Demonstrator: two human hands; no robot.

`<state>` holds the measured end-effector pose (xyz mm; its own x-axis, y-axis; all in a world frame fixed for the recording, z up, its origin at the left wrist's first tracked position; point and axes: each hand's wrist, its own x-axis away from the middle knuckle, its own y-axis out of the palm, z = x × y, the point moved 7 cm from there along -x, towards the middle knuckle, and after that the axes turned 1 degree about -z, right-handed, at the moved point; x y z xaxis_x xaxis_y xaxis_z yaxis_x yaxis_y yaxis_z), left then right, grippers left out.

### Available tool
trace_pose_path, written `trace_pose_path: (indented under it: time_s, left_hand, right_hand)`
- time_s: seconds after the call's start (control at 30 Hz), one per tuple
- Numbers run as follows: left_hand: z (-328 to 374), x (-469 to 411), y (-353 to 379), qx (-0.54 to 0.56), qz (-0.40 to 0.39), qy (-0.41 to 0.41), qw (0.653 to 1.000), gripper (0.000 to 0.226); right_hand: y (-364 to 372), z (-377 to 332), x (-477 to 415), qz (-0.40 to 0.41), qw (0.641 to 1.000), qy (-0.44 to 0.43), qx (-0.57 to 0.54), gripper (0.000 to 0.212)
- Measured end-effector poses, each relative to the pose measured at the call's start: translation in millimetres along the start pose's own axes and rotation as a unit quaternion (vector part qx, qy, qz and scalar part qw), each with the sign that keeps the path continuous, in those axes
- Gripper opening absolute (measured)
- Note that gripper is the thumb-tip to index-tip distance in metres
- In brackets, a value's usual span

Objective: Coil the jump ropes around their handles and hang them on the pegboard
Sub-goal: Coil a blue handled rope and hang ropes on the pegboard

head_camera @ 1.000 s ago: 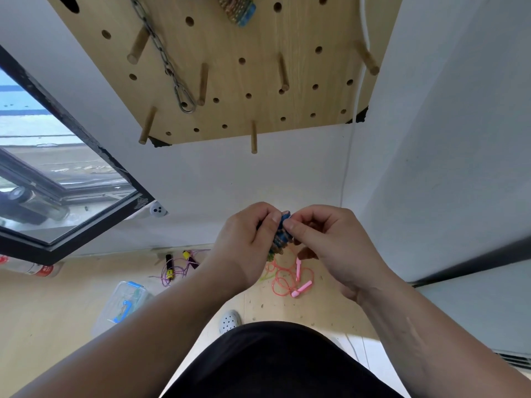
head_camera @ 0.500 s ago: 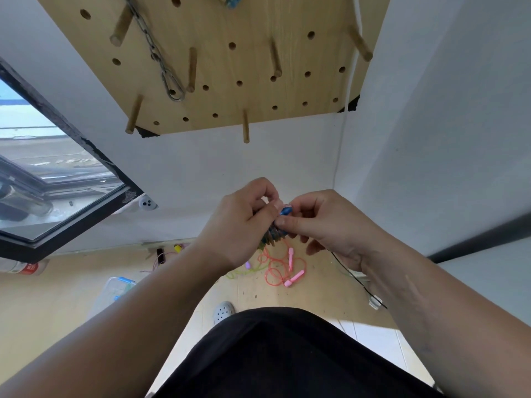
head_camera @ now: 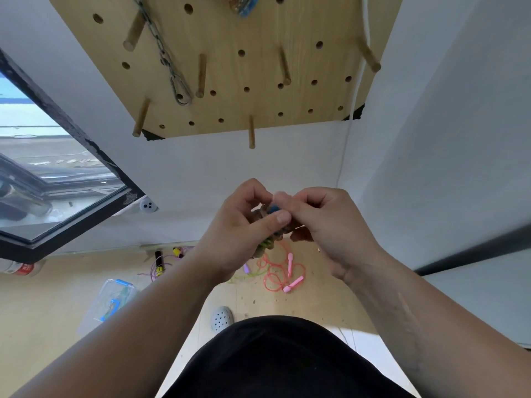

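Both hands are up in front of me, below the pegboard (head_camera: 230,70). My left hand (head_camera: 238,234) has its grip clamped on the coiled jump rope (head_camera: 273,209): thumb across the front, blue handle tip poking out on top, a bit of green cord showing under the palm. My right hand (head_camera: 330,225) meets it from the other side, its grip pinched on the same bundle at the blue tip; cord or handle, I cannot tell. Down on the floor (head_camera: 43,311), a pink jump rope (head_camera: 287,271) lies loose, a green one (head_camera: 250,275) beside it, a purple one (head_camera: 159,264) further left by the wall. On the board, a chain (head_camera: 161,50) hangs, and another coiled rope (head_camera: 242,5) shows at the top edge.
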<state>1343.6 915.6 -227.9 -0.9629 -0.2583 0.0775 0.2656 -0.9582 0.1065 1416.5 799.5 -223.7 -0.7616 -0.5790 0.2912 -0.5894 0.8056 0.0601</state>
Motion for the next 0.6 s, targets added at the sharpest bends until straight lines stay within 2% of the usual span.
trace_pose_path:
  time_s: [0.07,0.1,0.2,0.23,0.43,0.6]
  left_hand:
    - [-1,0,-8,0.040,0.029,-0.003,0.999,0.025]
    - [-3,0,-13,0.070,0.052,-0.011,0.996,0.020]
    - [-9,2,-22,0.142,0.102,-0.039,0.984,0.011]
    - [-10,2,-23,0.151,0.106,-0.044,0.982,0.010]
    - [-12,7,-29,0.137,0.120,-0.040,0.982,0.008]
    - [-8,6,-45,0.128,0.159,-0.014,0.979,0.012]
  right_hand:
    - [1,0,2,-0.028,0.998,0.022,-0.057,0.059]
    - [3,0,2,-0.038,0.996,0.029,-0.081,0.055]
    - [3,5,0,-0.030,0.997,0.035,-0.069,0.022]
    - [4,7,-2,-0.027,0.997,0.036,-0.056,0.019]
    - [24,5,-13,-0.064,0.996,0.044,-0.034,0.011]
    - [47,-5,-28,-0.045,0.998,0.018,-0.040,0.018]
